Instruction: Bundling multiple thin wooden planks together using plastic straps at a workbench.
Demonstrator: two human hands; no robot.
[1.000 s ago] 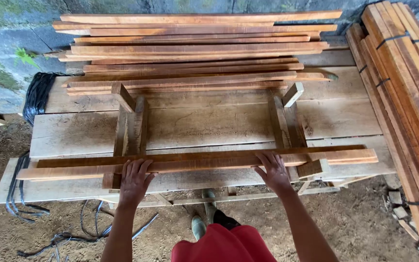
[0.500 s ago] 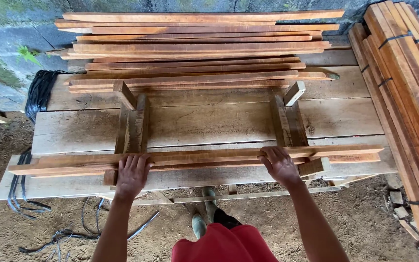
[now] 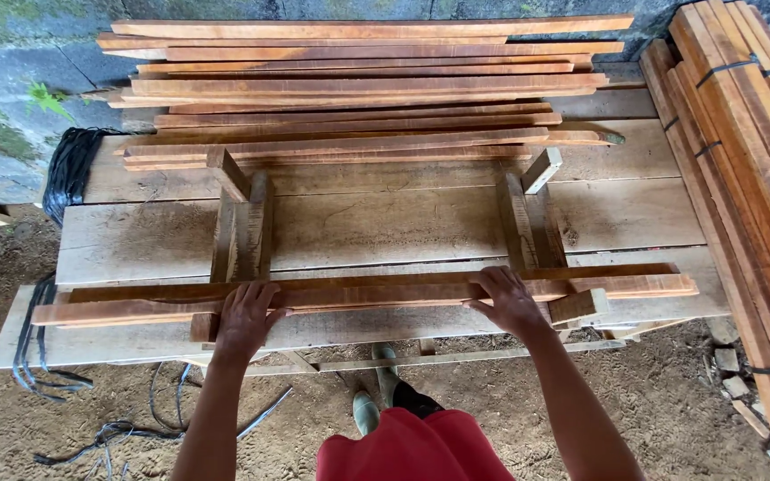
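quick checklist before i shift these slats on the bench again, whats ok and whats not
1. Left hand flat on the slats: ok.
2. Right hand over the slats, fingers curled on the far edge: ok.
3. Slat ends flush: not ok, they are staggered at both ends.
4. Slats borne by both cross blocks, left and right: ok.
5. Path toward the stacked slats behind: ok, bare bench boards between.
6. Grip firmness: cannot tell.

Top slat (image 3: pixel 376 283) slides back right vs half a sec ago: its left end now sits further in, right end pulls in short of the lower slat (image 3: pixel 643 287). Both hands shift w/ it.
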